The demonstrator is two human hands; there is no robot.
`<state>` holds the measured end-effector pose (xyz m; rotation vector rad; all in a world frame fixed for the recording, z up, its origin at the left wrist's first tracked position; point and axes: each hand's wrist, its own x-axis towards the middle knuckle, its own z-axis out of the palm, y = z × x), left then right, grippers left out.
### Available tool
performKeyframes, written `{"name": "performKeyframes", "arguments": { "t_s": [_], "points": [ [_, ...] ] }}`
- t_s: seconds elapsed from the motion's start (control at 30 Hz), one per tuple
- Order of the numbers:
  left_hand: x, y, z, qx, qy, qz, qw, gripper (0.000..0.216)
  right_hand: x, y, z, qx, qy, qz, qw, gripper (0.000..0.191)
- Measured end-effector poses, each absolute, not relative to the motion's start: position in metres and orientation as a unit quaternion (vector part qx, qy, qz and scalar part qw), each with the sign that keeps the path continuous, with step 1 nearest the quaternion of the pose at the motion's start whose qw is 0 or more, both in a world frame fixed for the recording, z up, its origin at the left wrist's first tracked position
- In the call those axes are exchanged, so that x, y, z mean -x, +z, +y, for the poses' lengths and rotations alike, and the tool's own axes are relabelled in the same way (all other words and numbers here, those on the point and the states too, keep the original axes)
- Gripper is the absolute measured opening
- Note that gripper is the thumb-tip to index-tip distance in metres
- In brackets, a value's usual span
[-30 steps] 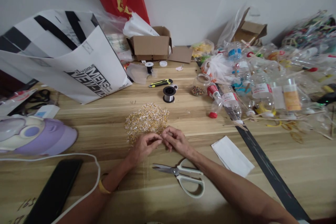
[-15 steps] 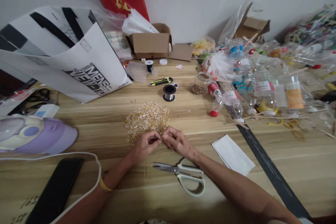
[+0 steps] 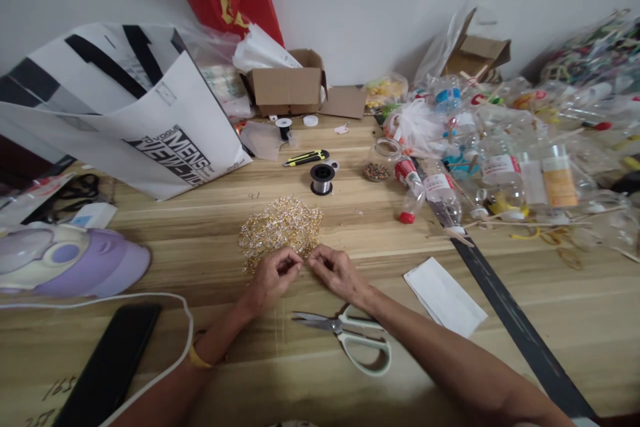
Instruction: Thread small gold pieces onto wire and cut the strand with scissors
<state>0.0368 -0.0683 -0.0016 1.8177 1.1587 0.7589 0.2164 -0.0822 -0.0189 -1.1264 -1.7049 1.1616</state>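
Note:
A tangled heap of gold and clear beaded strands (image 3: 280, 227) lies on the wooden table. At its near edge my left hand (image 3: 275, 273) is closed in a pinch, with thin pale threads (image 3: 279, 320) trailing below it. Just to the right, my right hand (image 3: 337, 273) also pinches, its fingertips a small gap from the left ones. What either pinch holds is too fine to make out. Scissors with white handles (image 3: 364, 340) rest partly open below my right hand, the blades pointing left.
Beyond the heap are a wire spool (image 3: 321, 180), a yellow-black utility knife (image 3: 306, 157) and a jar of small beads (image 3: 379, 167). Plastic bottles (image 3: 443, 190) crowd the right. Folded white paper (image 3: 445, 295) lies right of my arm; a black phone (image 3: 107, 367) lies left.
My fingertips were together half a second ago; now a narrow gap separates them. Both hands otherwise stay beside the beaded heap. The camera view has tilted slightly.

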Motion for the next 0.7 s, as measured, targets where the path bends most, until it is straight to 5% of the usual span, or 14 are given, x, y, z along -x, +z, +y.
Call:
{"name": "performKeyframes", "arguments": {
  "t_s": [0.27,0.7],
  "points": [
    [-0.0369,-0.0029,-0.0683,-0.797,0.315,0.426,0.289,0.012,-0.2160,-0.0133,-0.0834,0.422,0.424,-0.724,0.343,0.021],
    [-0.0318,-0.0059,-0.0649,-0.837,0.317,0.376,0.239,0.010,-0.2189,-0.0179,-0.0819,0.387,0.455,-0.727,0.340,0.012]
  ]
}}
